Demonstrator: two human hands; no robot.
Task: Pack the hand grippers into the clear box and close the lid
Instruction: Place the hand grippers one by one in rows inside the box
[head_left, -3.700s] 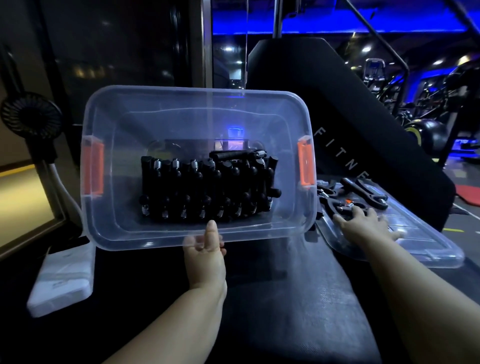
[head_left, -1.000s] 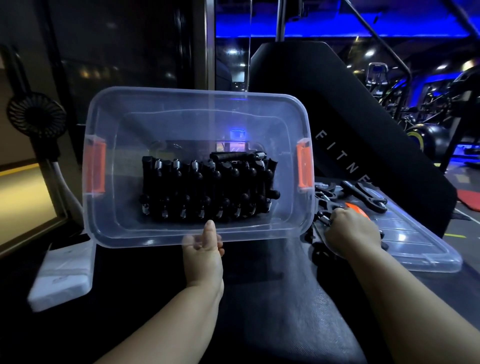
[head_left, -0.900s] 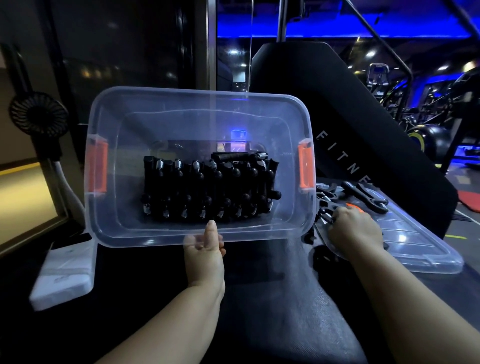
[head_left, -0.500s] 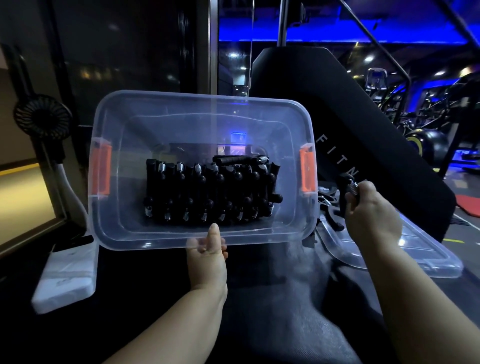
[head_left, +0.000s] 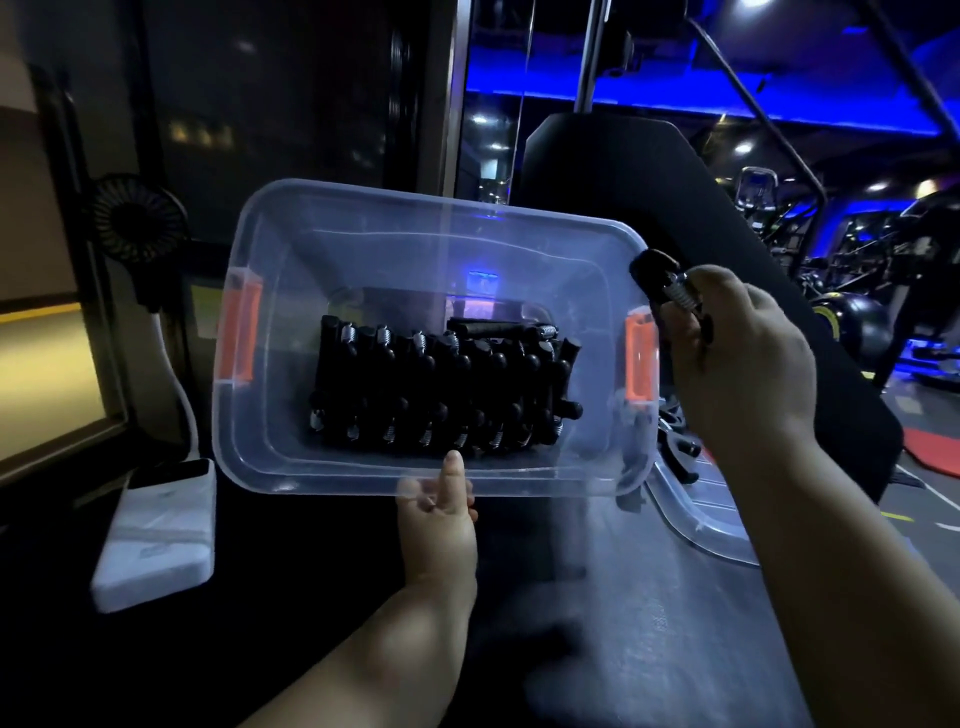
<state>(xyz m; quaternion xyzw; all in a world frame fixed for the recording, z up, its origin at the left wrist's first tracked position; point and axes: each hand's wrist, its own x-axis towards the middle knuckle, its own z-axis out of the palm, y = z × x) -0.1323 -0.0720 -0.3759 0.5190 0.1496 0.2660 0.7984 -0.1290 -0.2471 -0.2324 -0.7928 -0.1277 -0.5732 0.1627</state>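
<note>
Fingers of the right hand are curled tightly round one black gripper. Its handle end and steel spring stick out above the fist. This gripper is held in the air just beside the right end of the box, near the right orange latch, and it is not yet over the opening. The left hand grips the near rim of the box: one finger lies over the rim and the others show through the clear wall below it. The box seems tipped, with its opening toward the viewer. Inside it a row of grippers is packed side by side on the floor, with one more laid across at the back, and some room is left at both ends. The lid lies on the bench to the right, partly hidden by the box and the arm. A few loose grippers are on it, but I cannot tell how many. I judge that most of the packing is done. What remains is to put in this gripper and the loose ones, then set the lid on and close both latches.
</note>
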